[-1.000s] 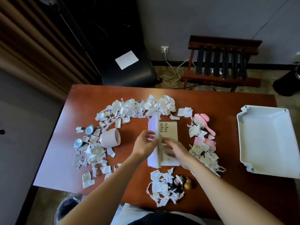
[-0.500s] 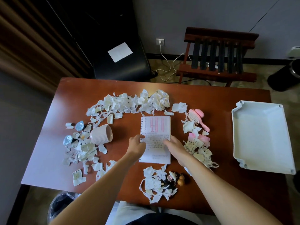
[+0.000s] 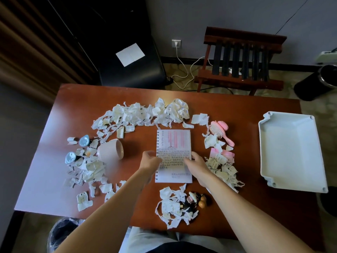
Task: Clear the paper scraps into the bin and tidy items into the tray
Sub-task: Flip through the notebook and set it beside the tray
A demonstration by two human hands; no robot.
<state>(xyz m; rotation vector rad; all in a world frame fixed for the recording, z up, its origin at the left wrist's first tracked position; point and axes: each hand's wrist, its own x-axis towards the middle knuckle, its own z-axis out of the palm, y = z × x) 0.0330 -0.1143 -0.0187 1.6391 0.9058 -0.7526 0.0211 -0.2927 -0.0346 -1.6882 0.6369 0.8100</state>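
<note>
The spiral notebook (image 3: 173, 143) lies at the worktop (image 3: 237, 110) centre, ringed by paper scraps (image 3: 138, 114); the white tray (image 3: 291, 152) stands at the right. The right hand (image 3: 196, 163) rests flat on its page; the left hand (image 3: 150, 160), blurred, meets the spiral edge, grip indeterminate.

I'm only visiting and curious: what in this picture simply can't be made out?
Head view only.
- Handwriting in the notebook: too small and blurred to read.
- Small trinkets near the table edge: half buried under paper scraps.
- The bin, lower left: partly under the table, cut by the frame edge.
- The left hand and right hand: blurred, so their hold on the notebook is unclear.
</note>
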